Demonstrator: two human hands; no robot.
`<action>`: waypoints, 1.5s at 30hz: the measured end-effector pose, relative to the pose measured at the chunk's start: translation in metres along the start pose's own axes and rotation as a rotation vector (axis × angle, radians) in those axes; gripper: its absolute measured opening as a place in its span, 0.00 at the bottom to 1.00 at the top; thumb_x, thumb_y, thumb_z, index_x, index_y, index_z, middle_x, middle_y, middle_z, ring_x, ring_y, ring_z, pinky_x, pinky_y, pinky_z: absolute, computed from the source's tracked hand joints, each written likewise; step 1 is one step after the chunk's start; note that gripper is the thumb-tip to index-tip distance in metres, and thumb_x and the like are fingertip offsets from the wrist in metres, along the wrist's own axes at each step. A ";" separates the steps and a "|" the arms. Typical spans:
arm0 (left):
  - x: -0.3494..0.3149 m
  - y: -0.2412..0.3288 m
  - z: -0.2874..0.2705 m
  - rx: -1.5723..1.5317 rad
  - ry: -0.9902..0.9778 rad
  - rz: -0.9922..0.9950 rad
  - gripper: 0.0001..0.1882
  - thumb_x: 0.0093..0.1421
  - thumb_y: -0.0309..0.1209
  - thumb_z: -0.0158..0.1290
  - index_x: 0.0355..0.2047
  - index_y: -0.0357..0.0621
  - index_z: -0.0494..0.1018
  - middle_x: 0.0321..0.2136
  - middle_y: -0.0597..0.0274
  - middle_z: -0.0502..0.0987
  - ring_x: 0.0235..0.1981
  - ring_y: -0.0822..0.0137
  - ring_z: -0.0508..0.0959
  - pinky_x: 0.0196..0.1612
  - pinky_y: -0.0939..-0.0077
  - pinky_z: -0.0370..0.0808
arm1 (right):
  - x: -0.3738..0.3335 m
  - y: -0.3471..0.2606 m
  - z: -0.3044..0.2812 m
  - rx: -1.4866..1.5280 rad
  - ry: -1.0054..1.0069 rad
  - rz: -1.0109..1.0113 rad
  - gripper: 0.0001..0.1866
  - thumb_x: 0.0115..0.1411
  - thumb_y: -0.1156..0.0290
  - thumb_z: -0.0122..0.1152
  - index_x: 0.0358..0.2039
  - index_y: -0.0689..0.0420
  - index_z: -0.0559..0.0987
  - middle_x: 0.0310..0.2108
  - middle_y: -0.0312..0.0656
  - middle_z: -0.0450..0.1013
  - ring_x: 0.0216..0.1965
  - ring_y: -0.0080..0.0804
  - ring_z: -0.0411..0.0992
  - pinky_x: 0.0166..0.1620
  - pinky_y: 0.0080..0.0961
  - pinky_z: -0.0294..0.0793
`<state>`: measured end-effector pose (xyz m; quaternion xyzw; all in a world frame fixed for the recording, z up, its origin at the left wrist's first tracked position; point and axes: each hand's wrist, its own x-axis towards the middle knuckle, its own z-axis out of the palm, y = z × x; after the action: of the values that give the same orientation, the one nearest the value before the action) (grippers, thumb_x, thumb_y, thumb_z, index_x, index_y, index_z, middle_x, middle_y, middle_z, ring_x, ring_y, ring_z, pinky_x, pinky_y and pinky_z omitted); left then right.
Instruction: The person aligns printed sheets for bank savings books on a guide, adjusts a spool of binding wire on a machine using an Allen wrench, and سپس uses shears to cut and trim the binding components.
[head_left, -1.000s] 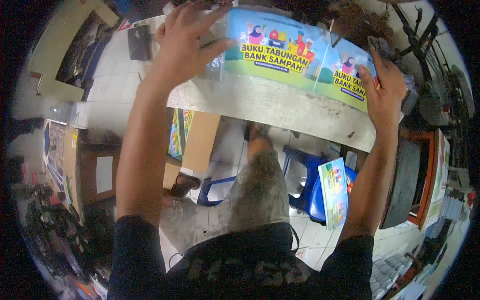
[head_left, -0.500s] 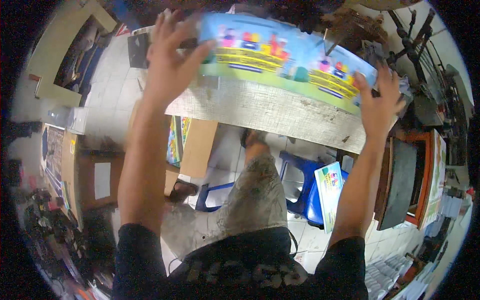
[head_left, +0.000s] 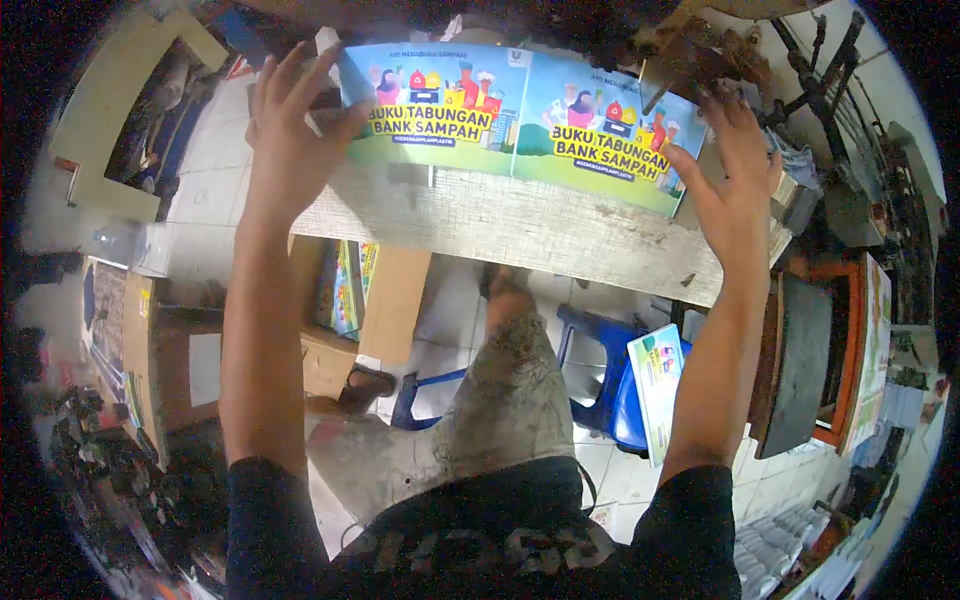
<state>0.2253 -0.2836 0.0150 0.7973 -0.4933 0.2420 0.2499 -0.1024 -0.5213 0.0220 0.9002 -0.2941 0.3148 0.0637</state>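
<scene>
A wide printed booklet strip [head_left: 515,130], with two identical cartoon covers side by side in blue, green and yellow, lies at the far part of a pale, scratched table [head_left: 520,215]. My left hand [head_left: 290,135] grips its left end, thumb at the edge and fingers spread past the upper corner. At the right end, my right hand [head_left: 728,175] has its thumb against the edge and its fingers beyond it. Whether the strip is one sheet or a stack I cannot tell.
An open cardboard box [head_left: 395,300] with similar booklets [head_left: 345,290] stands below the table at left. A blue plastic stool [head_left: 625,400] bears more printed booklets [head_left: 655,390]. At right are a dark board [head_left: 795,365] and an orange frame [head_left: 850,350].
Both hands and the booklet strip between them have moved left and slightly nearer. The strip, blurred before, now shows sharply.
</scene>
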 end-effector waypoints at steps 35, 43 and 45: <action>0.002 -0.008 -0.005 0.076 -0.019 0.015 0.34 0.52 0.41 0.64 0.60 0.60 0.67 0.63 0.49 0.59 0.67 0.49 0.52 0.66 0.53 0.54 | 0.000 -0.014 -0.001 -0.094 0.003 0.016 0.34 0.52 0.43 0.63 0.55 0.48 0.74 0.58 0.47 0.66 0.62 0.43 0.60 0.63 0.62 0.38; -0.005 -0.054 -0.021 0.152 -0.026 0.040 0.33 0.53 0.46 0.61 0.60 0.68 0.67 0.64 0.52 0.57 0.67 0.48 0.51 0.62 0.43 0.51 | 0.015 -0.055 0.013 -0.033 -0.013 -0.042 0.32 0.53 0.45 0.63 0.51 0.54 0.76 0.57 0.49 0.67 0.62 0.43 0.60 0.64 0.60 0.37; -0.007 -0.058 -0.020 0.145 -0.042 0.033 0.34 0.52 0.46 0.61 0.60 0.68 0.66 0.64 0.52 0.57 0.68 0.49 0.51 0.63 0.44 0.51 | 0.014 -0.053 0.014 -0.031 0.033 -0.068 0.35 0.55 0.40 0.58 0.56 0.52 0.72 0.57 0.47 0.67 0.61 0.45 0.60 0.63 0.61 0.39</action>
<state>0.2724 -0.2439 0.0162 0.8101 -0.4925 0.2643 0.1771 -0.0564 -0.4889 0.0229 0.9033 -0.2669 0.3226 0.0930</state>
